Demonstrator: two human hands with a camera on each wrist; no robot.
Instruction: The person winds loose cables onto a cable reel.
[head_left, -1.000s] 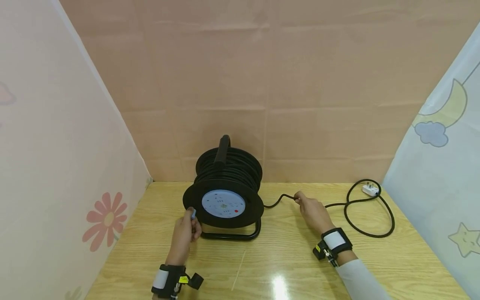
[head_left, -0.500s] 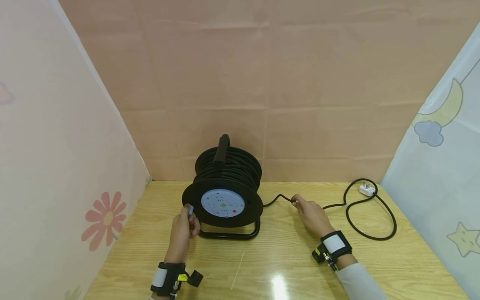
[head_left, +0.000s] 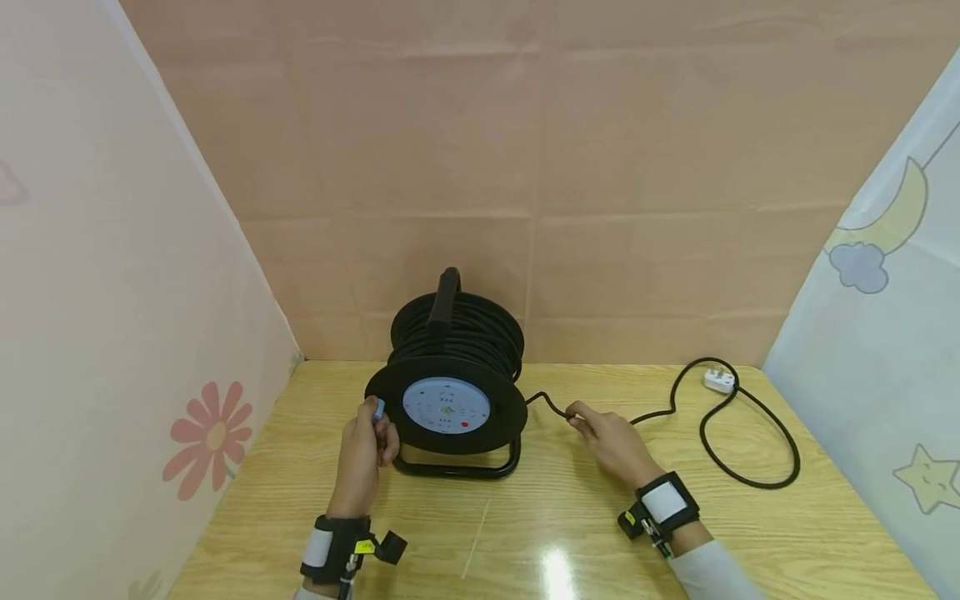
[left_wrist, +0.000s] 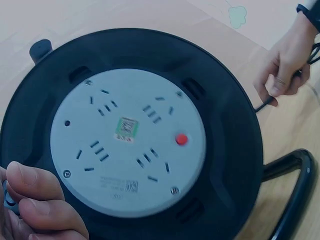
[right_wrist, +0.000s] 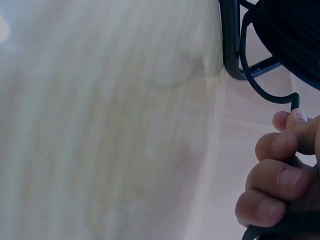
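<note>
A black cable reel (head_left: 502,417) with a pale blue socket panel (head_left: 431,408) stands on the wooden table, thick with wound cable. At the left edge of its front disc, my left hand (head_left: 363,450) grips a small blue-grey crank knob (head_left: 379,409), fingers curled about it; the left wrist view shows only a bit of the knob. My right hand (head_left: 611,442) pinches the black cable (head_left: 555,407) between thumb and fingers, to the right of the reel. From that hand the cable runs on to a loop and a white plug (head_left: 719,381) at the back right.
The reel's tubular stand (head_left: 457,472) rests on the table (head_left: 570,517), its carry handle (head_left: 444,304) sticking up on top. Brown paper (head_left: 637,208) covers the back wall. Printed side walls (head_left: 870,350) flank the table left and right.
The front disc has turned slightly clockwise, with my left hand rising a little on the knob. My right hand has moved left toward the reel with the cable, and the plug has slid left.
</note>
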